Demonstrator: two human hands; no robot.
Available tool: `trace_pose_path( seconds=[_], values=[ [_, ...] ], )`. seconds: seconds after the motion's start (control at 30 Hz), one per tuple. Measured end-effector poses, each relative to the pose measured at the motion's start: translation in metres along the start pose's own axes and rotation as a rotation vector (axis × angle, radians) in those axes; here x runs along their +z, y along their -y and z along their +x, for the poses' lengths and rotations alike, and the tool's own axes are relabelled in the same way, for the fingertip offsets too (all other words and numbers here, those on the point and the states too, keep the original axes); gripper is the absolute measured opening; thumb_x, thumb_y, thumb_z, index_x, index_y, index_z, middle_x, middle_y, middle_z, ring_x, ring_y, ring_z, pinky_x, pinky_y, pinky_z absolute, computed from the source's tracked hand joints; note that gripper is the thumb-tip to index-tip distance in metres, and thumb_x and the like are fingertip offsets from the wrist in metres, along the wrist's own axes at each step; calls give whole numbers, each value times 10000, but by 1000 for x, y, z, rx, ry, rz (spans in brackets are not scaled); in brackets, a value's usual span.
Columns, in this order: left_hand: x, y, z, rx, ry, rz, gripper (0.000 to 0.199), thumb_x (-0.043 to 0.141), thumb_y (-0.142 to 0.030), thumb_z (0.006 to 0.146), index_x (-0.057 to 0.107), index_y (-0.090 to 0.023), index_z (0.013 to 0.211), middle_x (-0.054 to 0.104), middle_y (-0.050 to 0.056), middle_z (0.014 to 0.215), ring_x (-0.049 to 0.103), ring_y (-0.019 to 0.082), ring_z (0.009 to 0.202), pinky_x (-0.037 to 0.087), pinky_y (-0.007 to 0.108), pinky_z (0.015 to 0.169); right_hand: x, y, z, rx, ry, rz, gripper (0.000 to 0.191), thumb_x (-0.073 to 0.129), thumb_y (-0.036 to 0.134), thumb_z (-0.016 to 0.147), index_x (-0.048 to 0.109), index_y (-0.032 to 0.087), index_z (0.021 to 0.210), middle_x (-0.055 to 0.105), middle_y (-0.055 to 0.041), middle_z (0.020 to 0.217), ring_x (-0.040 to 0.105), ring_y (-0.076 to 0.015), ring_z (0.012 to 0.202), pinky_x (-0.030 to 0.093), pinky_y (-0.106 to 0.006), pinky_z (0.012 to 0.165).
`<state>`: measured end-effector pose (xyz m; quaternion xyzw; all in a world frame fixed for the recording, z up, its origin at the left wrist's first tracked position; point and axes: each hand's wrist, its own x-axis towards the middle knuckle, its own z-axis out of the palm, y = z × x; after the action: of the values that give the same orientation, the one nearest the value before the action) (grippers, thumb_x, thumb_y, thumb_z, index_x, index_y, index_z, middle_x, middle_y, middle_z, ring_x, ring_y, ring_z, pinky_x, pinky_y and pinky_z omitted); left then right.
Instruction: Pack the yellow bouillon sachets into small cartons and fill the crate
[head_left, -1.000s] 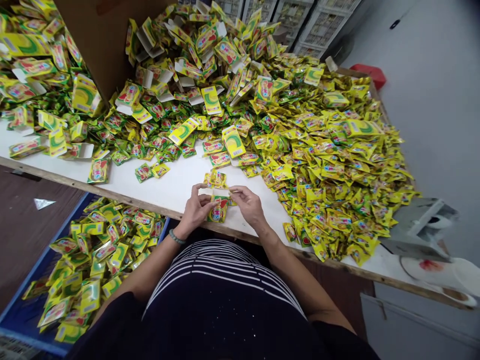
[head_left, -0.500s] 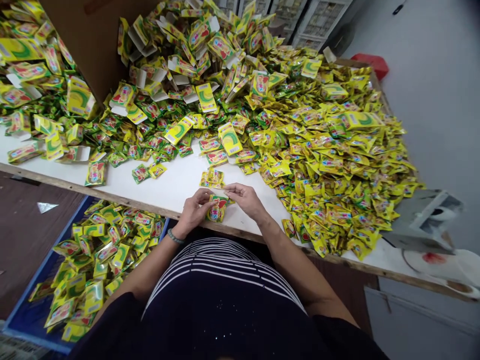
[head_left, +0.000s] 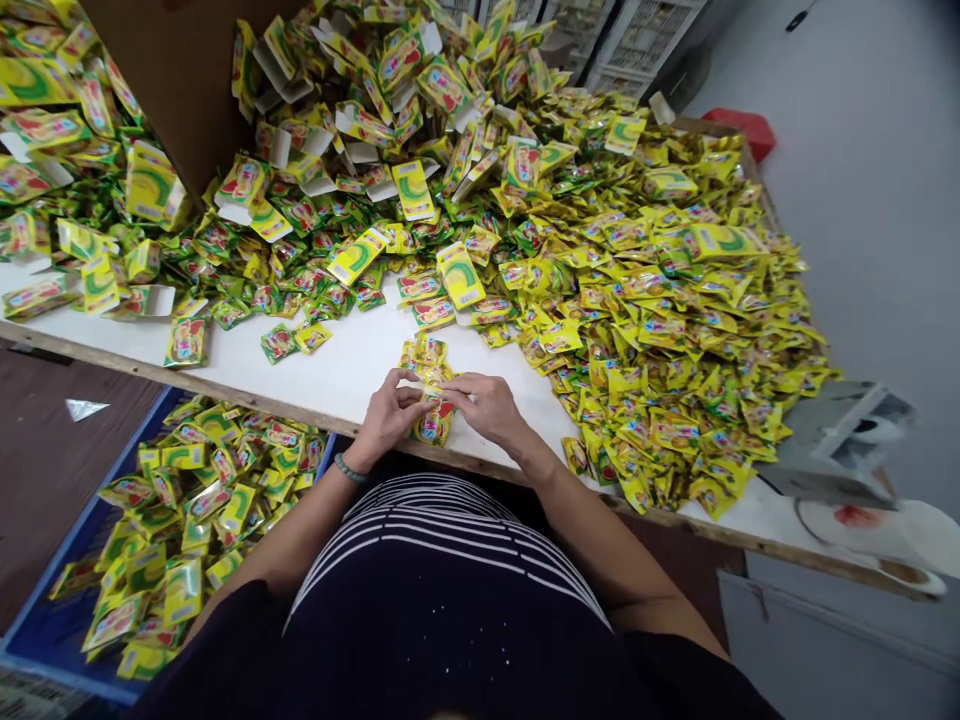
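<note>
Lying just past held box (head_left: 433, 424): ylw pkts (head_left: 423, 353)

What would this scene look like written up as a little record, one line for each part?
left hand: holds the small box from its left side
right hand: fingers at the top end of the same box
by the hands: yellow packets on the table, just beyond the box
right side: large heap of yellow packets
far side: pile of boxes, several with open flaps
below the table, left: blue crate holding many boxes
</note>
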<state>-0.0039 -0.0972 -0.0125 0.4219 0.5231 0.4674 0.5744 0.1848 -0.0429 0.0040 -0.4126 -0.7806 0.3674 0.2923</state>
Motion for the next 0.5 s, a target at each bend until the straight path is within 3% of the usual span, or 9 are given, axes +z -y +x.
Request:
trace_pose_path(
  seconds=[0.23, 0.5],
  values=[
    [0, -1, -2, -2, 11, 68, 590, 845, -421, 691, 474, -212, 1100, 745, 30, 845, 725, 203, 838, 554, 302, 773, -16, -4, 19, 103, 149, 106, 145, 696, 275, 828, 822, 218, 876, 791, -23, 854, 723, -206, 791, 515, -285, 705],
    [0, 1, -6, 90, 6, 209, 583, 773, -439, 772, 538, -200, 1249, 758, 57, 904, 725, 213, 900, 556, 309, 808, -16, -23, 11, 162, 232, 350, 314, 639, 441, 851, 809, 210, 980, 784, -46, 965, 712, -229, 879, 544, -347, 801]
  ],
)
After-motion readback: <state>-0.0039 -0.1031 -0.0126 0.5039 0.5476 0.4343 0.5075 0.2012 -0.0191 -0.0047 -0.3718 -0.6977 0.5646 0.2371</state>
